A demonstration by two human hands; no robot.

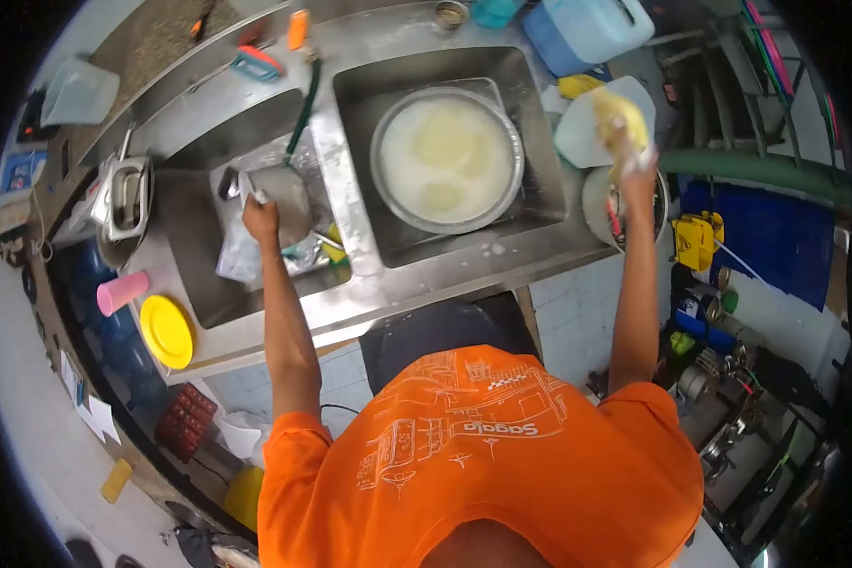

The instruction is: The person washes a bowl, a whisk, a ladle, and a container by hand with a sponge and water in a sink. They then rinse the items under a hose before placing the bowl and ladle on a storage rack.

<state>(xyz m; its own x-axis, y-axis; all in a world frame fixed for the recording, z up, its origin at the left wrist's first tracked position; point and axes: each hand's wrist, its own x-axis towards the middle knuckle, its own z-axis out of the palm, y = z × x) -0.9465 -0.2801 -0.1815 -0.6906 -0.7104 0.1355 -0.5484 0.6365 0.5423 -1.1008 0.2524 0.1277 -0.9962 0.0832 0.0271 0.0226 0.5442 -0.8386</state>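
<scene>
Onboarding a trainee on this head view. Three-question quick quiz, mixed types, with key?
1. Which hand holds the blurred yellow item?
2. True or false: the left hand is over the left basin.
3. The liquid in the round metal bowl looks:
A) bright red
B) cloudy, whitish
C) black

Key:
1. The right hand.
2. True.
3. B.

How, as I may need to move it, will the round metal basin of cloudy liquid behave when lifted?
The metal basin is probably heavy, as cloudy liquid spreads across it. It may slosh if tilted, being open-topped. Its even round rim suggests stiff walls.
</scene>
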